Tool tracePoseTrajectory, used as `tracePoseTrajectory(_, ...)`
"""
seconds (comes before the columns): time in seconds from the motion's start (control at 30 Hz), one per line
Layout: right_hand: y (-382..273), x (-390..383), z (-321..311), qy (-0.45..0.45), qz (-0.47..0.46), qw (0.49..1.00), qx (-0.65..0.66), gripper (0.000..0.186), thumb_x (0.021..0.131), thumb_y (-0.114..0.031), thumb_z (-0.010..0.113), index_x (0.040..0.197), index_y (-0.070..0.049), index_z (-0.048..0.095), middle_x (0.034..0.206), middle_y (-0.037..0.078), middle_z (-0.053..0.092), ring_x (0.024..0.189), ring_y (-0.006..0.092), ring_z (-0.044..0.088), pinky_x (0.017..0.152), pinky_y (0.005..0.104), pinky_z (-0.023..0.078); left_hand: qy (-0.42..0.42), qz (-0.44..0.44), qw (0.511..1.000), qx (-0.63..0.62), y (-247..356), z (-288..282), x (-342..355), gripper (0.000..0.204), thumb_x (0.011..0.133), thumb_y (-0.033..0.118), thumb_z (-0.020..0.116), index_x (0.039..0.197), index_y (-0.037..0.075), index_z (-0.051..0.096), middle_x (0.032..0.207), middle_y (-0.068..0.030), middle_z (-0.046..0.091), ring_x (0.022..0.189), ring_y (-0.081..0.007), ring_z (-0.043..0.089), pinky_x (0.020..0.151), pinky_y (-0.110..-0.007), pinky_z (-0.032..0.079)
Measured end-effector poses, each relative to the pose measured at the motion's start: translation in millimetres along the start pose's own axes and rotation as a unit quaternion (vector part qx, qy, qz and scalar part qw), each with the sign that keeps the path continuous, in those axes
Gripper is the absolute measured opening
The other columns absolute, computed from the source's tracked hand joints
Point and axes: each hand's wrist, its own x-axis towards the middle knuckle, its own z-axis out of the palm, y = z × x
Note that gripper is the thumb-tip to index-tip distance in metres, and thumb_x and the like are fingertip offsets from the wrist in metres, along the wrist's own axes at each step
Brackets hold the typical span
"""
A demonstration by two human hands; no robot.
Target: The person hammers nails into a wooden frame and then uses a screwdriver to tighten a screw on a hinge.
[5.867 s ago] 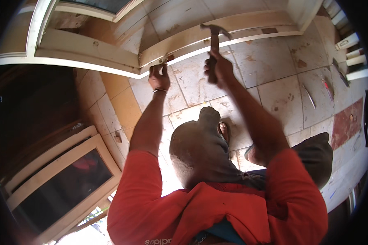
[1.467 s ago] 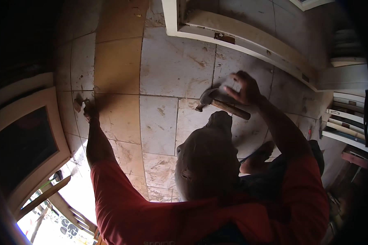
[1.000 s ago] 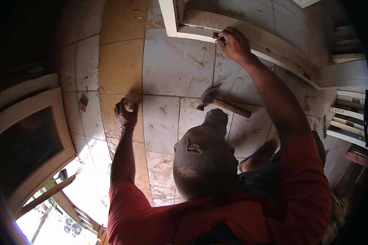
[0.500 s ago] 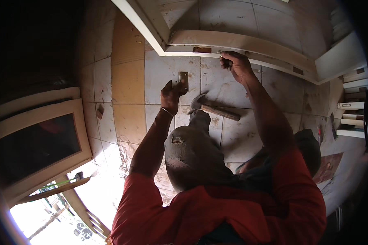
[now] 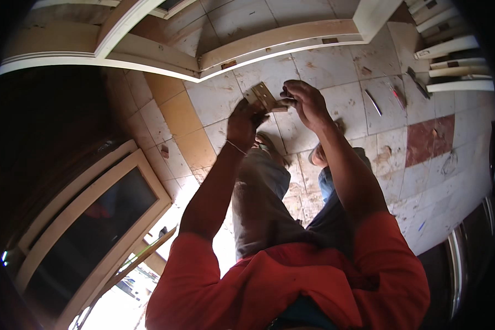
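My left hand (image 5: 243,125) is closed on a brass-coloured butt hinge (image 5: 263,94), a flat plate with small holes, held above the tiled floor. Just right of the hinge, my right hand (image 5: 307,105) has its fingers curled in a pinch; whatever lies between them is too small to make out. A short light-brown piece (image 5: 280,109) shows between the two hands, mostly covered, and I cannot tell what it is. Beyond both hands lies a cream wooden frame (image 5: 280,48) with a small brown recess (image 5: 229,64) cut into its near edge.
At the right on the floor lie a slim metal tool (image 5: 373,102), a red-handled tool (image 5: 396,94) and a dark flat tool (image 5: 418,83). Several pale wooden pieces (image 5: 459,86) are stacked at the far right. A glazed cream panel (image 5: 148,170) stands at the left.
My view has risen and turned, so the frame sits farther off. My right hand has left the frame's edge and come beside the hinge. The hammer no longer shows clearly.
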Motion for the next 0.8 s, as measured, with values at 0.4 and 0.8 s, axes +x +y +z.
tracePoseTrajectory(0.4, -95.4, -325.5, 7.8, 0.03, 0.034, 0.91, -0.412, 0.065, 0.079, -0.021, 0.087, 0.132, 0.005, 0.059, 0.111, 0.013, 0.07, 0.098, 0.0164, 0.067, 0.085, 0.0323, 0.055, -0.021, -0.191, 0.979, 0.069, -49.0, 160.0, -247.2, 0.031, 0.096, 0.013, 0.065, 0.121, -0.005, 0.062, 0.108, -0.0114, 0.066, 0.099, -0.0198, 0.069, 0.087, -0.032, 0.061)
tracePoseTrajectory(0.8, -152.9, -422.3, 9.5, 0.094, 0.053, 0.973, -0.205, 0.043, 0.084, -0.017, 0.074, 0.124, -0.001, 0.066, 0.101, 0.007, 0.072, 0.09, 0.015, 0.067, 0.079, 0.0319, 0.053, -0.171, -0.102, 0.826, 0.528, -7.4, 131.0, -276.1, 0.045, 0.104, 0.04, 0.05, 0.134, 0.008, 0.062, 0.135, -0.0152, 0.063, 0.121, -0.0291, 0.061, 0.108, -0.035, 0.043)
